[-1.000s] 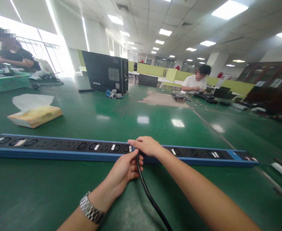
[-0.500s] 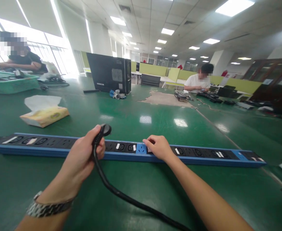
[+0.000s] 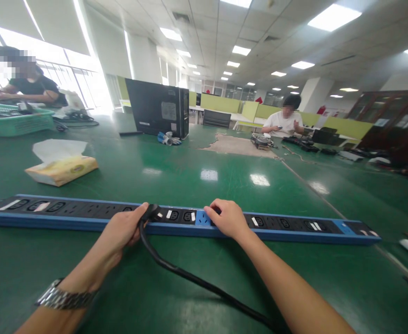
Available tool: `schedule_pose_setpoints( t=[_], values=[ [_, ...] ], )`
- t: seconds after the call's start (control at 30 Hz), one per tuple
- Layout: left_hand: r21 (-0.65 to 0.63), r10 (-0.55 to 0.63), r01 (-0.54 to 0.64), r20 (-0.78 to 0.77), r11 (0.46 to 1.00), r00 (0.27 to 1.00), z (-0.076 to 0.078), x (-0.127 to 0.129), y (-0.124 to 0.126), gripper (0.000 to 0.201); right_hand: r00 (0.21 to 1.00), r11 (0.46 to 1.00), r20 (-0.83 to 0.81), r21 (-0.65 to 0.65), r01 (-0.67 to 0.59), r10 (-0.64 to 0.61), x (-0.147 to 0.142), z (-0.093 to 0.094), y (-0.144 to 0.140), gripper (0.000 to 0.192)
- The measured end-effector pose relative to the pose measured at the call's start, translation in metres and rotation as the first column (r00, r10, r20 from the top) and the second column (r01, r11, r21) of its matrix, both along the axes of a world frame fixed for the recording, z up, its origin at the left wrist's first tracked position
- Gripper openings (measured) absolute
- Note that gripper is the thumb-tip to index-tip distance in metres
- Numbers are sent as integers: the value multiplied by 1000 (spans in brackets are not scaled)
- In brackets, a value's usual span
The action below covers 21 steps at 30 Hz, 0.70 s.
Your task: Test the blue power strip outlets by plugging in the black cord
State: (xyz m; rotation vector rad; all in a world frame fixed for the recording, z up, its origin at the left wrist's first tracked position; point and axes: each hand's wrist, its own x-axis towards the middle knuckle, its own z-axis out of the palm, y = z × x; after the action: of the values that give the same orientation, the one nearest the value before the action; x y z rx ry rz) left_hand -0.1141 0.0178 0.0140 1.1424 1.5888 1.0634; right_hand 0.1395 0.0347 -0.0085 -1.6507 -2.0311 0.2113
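A long blue-and-black power strip [image 3: 68, 224] lies across the green table, with rows of sockets and white stickers on its top. My left hand [image 3: 124, 229] grips a black power plug [image 3: 151, 212] and holds it down at the strip, left of the middle. Whether its pins are in a socket is hidden. From the plug a thick black cable [image 3: 193, 277] curves toward the lower right. Beside the blue socket [image 3: 203, 217], my right hand [image 3: 229, 218] has its fingers curled against the strip. A metal watch [image 3: 66, 297] circles my left wrist.
Behind the strip are a tissue pack [image 3: 62, 169], a black computer case [image 3: 158, 107] and gloves [image 3: 169, 138]. A green basket [image 3: 19, 124] stands far left near a person in dark clothes. Another person in white [image 3: 282, 121] is across the table, near cables and electronic parts.
My left hand has lowered the plug from above the strip down to its sockets. My right hand stays at the same place on the strip. The person in white has raised their hands.
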Motion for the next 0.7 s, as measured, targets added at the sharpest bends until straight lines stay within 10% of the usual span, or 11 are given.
schedule_pose_setpoints(
  t=[0.7],
  values=[
    [-162,-235,246,89,956,968,-9,-25,14,58,998,1000,55,17,18,-19,-2,-1,-4,39]
  ],
)
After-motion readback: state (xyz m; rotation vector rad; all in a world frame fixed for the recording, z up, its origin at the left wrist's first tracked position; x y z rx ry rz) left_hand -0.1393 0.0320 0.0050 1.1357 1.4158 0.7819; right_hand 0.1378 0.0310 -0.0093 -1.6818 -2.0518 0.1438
